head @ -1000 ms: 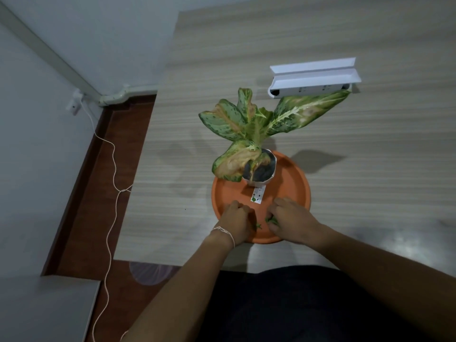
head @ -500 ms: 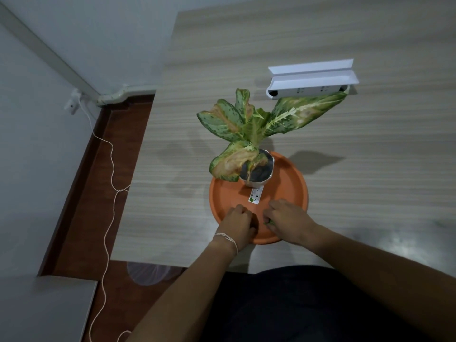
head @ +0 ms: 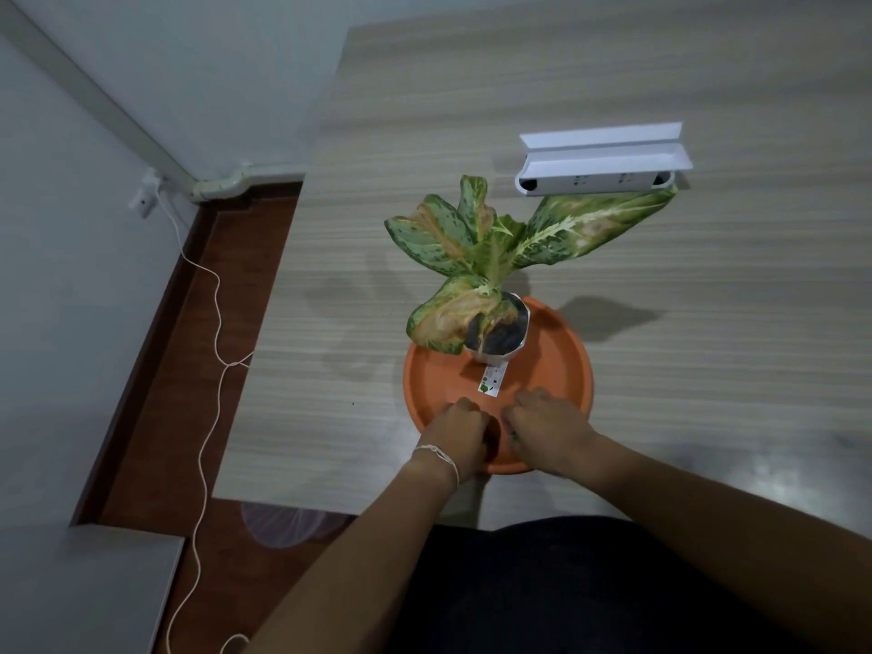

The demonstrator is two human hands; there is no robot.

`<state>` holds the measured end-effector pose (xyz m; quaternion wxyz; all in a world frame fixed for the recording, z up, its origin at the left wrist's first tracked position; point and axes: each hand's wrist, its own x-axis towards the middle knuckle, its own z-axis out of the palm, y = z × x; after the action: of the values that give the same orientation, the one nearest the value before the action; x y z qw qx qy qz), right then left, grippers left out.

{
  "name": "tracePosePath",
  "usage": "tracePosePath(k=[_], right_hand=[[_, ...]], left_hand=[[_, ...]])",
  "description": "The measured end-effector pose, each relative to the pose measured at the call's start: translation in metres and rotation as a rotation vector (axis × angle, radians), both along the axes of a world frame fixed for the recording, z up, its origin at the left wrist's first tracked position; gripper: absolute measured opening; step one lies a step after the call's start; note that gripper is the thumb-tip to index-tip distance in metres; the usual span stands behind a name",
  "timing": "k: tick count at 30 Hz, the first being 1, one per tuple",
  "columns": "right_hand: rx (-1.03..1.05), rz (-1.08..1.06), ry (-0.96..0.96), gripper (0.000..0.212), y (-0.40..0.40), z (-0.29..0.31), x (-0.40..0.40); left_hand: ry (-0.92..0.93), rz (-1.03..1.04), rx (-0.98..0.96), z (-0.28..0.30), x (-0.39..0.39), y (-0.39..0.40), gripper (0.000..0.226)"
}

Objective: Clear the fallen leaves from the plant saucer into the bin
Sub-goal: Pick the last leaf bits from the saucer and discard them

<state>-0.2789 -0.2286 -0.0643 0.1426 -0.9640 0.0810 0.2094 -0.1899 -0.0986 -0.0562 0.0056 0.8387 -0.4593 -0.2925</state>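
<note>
Right hand (head: 547,429) grip pinches leaf bits (head: 513,436) over saucer (head: 561,356).

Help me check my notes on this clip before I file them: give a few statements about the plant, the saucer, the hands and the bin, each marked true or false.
1. The potted plant stands in an orange saucer. True.
2. Both hands are at the far rim of the saucer. False: the left hand and right hand are at its near edge.
3. The left wrist wears a thin white string. True.
4. The bin stands on the table. False: it is on the floor, partly under the table's near edge.
5. The white box lies inside the saucer. False: it lies on the table beyond the plant.
</note>
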Motion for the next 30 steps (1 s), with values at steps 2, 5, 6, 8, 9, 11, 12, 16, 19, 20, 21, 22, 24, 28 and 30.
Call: tracePosePath(k=[2,5,6,8,9,11,12,16,19,20,21,22,24,28,30], right_hand=[[0.0,0.003,0.005,0.021,0.001,-0.003,0.0],[0.027,0.01,0.018,0.019,-0.001,-0.003,0.003],[0.033,0.014,0.022,0.018,-0.001,-0.002,0.004],[0.046,0.015,0.033,0.017,-0.003,0.0,0.004],[0.049,0.013,0.038,0.017,-0.003,0.0,0.005],[0.054,0.0,0.044,0.017,-0.003,-0.001,0.006],[0.058,-0.01,0.046,0.017,-0.003,-0.002,0.006],[0.047,-0.048,0.074,0.019,0.004,-0.001,0.01],[-0.006,-0.036,0.113,0.02,0.009,0.0,0.013],[-0.009,-0.038,0.124,0.02,0.011,-0.001,0.013],[-0.007,-0.049,0.128,0.02,0.013,-0.001,0.014],[-0.006,-0.067,0.129,0.019,0.015,-0.001,0.014],[0.012,-0.17,0.129,0.017,0.014,-0.001,0.015],[0.333,-0.595,0.154,0.014,-0.005,-0.006,0.021],[0.689,-0.866,0.16,0.015,-0.016,-0.002,0.022]], left_hand=[[-0.006,-0.006,0.017,0.002,0.0,-0.003,0.019],[0.016,0.013,0.024,0.003,-0.001,-0.008,0.02],[0.022,0.02,0.03,0.003,-0.001,-0.009,0.019],[0.03,0.035,0.05,0.004,0.0,-0.01,0.018],[0.034,0.042,0.059,0.005,0.001,-0.01,0.018],[0.043,0.054,0.058,0.005,0.003,-0.009,0.017],[0.051,0.064,0.051,0.005,0.004,-0.009,0.017],[0.098,0.155,0.019,0.001,0.006,-0.009,0.016],[0.104,0.229,0.013,-0.005,0.005,-0.01,0.012],[0.101,0.261,0.009,-0.006,0.005,-0.011,0.011],[0.092,0.293,0.012,-0.008,0.005,-0.012,0.01],[0.076,0.315,0.015,-0.009,0.004,-0.012,0.011],[0.061,0.318,0.034,-0.01,0.004,-0.012,0.013],[0.181,0.417,0.01,-0.021,0.009,-0.005,0.013],[0.331,0.558,-0.046,-0.024,0.014,-0.002,0.008]])
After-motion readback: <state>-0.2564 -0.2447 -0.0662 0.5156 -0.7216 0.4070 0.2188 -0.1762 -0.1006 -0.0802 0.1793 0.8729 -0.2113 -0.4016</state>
